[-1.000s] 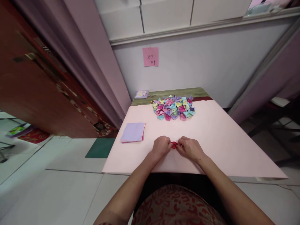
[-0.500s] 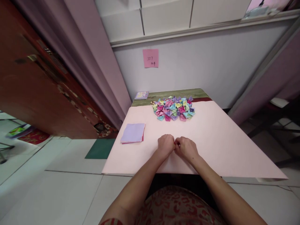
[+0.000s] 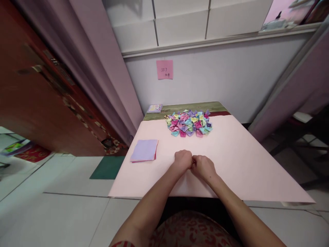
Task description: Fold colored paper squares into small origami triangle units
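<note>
My left hand (image 3: pixel 183 159) and my right hand (image 3: pixel 204 166) meet knuckle to knuckle above the near part of the table. Both are closed, with fingers curled inward; whatever they pinch between them is hidden by the fingers. Beyond them lies a heap of small folded paper pieces (image 3: pixel 189 123) in pink, purple, yellow, green and blue. Left of my hands, a stack of square paper sheets (image 3: pixel 144 150) has a lilac sheet on top and red edges showing beneath.
A pale pink sheet (image 3: pixel 241 154) covers most of the table, leaving a green wood-patterned strip (image 3: pixel 177 107) at the back. A small printed stack (image 3: pixel 155 108) sits at the back left corner. On the wall is a pink note (image 3: pixel 165 69). A purple curtain (image 3: pixel 113 68) hangs at left.
The whole view has shifted, so the scene sits slightly lower. My hands remain pressed together, their fingers turned a little; a speck of red between them before no longer shows clearly.
</note>
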`<state>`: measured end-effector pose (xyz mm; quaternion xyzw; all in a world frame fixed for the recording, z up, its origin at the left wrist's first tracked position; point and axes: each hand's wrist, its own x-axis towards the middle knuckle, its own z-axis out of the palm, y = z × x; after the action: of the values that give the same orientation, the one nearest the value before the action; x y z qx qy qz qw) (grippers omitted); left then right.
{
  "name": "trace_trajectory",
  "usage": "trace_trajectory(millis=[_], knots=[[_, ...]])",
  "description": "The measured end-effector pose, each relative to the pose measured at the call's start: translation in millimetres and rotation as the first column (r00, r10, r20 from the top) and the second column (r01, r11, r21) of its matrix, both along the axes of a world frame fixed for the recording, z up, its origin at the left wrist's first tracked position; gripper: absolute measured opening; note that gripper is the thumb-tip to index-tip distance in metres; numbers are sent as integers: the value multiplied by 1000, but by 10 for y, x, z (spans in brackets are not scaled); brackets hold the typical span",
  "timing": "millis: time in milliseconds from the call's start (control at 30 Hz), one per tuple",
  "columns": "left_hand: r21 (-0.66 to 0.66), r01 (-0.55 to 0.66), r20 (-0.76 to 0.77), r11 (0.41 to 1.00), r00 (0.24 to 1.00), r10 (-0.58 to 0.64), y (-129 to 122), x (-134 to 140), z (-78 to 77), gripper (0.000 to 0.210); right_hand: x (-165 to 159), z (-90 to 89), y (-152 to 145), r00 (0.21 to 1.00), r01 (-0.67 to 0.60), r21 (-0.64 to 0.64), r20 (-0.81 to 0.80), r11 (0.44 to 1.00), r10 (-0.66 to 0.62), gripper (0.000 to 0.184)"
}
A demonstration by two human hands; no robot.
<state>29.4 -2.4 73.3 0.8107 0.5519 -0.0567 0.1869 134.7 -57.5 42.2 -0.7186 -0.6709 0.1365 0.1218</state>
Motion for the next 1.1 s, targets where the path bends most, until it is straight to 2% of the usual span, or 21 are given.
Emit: trace_trajectory(millis=[267, 467, 733, 967, 1100], knots=[[44, 55, 29, 997, 998, -57, -7, -163, -38, 5, -15, -10, 14, 1000, 2, 1, 12, 1000, -2, 16], [30, 63, 14, 998, 998, -64, 19, -169, -10, 6, -20, -46, 17, 999, -16, 1, 41, 1000, 16, 20], [86, 27, 2, 996, 1000, -27, 28, -116, 37, 13, -2, -71, 120, 999, 9, 10, 32, 1000, -10, 21], [62, 39, -18, 997, 999, -38, 139, -100, -38, 12, 33, -107, 209, 998, -1, 2, -55, 1000, 1, 16], [21, 72, -17, 997, 997, -72, 228, -120, -78, 14, 110, -136, 207, 979, -70, 51, -186, 996, 78, 16]])
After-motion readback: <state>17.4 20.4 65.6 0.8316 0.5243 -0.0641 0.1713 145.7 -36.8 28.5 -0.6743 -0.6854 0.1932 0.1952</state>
